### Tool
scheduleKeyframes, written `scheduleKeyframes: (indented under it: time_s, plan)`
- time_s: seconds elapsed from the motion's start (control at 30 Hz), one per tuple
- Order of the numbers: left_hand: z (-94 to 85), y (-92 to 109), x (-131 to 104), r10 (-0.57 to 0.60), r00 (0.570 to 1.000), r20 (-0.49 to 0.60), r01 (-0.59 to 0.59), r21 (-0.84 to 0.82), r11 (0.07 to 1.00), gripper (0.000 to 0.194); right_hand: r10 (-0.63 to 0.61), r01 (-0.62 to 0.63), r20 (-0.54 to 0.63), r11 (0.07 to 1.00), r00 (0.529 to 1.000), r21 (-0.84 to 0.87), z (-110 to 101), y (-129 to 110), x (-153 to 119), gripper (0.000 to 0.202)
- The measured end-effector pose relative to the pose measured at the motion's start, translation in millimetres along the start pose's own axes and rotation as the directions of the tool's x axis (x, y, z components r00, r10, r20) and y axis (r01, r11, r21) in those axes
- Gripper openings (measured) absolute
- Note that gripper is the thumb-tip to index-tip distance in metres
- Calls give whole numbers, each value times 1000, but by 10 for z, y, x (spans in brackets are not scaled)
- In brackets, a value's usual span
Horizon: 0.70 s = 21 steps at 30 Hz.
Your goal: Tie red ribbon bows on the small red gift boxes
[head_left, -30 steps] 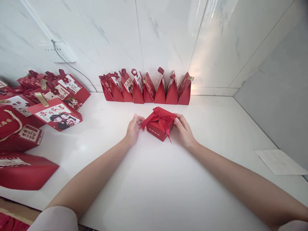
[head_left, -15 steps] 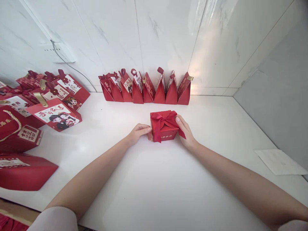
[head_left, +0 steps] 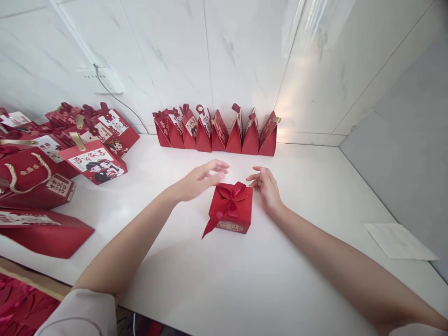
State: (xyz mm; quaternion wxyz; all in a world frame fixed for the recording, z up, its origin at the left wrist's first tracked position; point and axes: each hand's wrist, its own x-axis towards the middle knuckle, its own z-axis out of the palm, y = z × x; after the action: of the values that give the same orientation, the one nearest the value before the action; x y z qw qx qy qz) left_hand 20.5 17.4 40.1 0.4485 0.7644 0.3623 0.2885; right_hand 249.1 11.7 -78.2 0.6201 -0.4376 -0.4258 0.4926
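A square red gift box (head_left: 242,217) stands on the white table between my hands. On its lid is a red ribbon bow (head_left: 232,198), one tail hanging past the front left corner. Gold print shows on the front side. My left hand (head_left: 203,178) hovers by the box's back left corner, fingers apart and holding nothing. Off the back right corner, my right hand (head_left: 266,189) has loosely curled, spread fingers with nothing in them.
Against the tiled wall stands a row of several red peaked boxes (head_left: 220,133). Many red gift boxes with picture labels (head_left: 101,163) crowd the left side. A white paper (head_left: 399,240) lies at the right edge. Red items (head_left: 26,303) fill a container below left.
Both hands have let go of the red gift box. It now sits nearer to me and is turned, with a different printed side facing front. The view has shifted slightly left.
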Motion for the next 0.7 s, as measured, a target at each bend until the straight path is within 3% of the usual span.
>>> scheduleKeyframes:
  time_s: [0.1,0.17,0.3,0.4,0.5,0.6,0.67,0.7]
  plan:
    - [222,296,-69,65,966,252,-115,191,975,89,-10,10,5,1000,1000,-8,-13,21,1,39]
    - [351,407,-73,9,938,346,-128,321,938,106,-10,10,9,1000,1000,-11,-29,40,6,39]
    - [417,540,-94,-239,902,359,-30,605,795,115,2,-2,21,1000,1000,-19,-56,62,2,37]
    - [225,686,-258,-257,907,335,-38,671,740,115,21,-21,20,999,1000,-30,-67,68,-11,35]
    - [-136,922,-602,-208,947,246,-30,709,704,98,41,-40,12,998,999,-43,-71,73,-27,32]
    - [-557,1180,-1105,-213,976,40,108,764,637,85,44,-44,0,996,999,-73,-74,79,-46,31]
    - [-845,1302,-1533,-262,951,-167,289,781,553,91,33,-33,-4,995,999,-94,-80,87,-57,30]
    - [-992,1338,-1780,-328,884,-332,457,760,462,90,25,-26,-4,994,1000,-102,-85,94,-62,30]
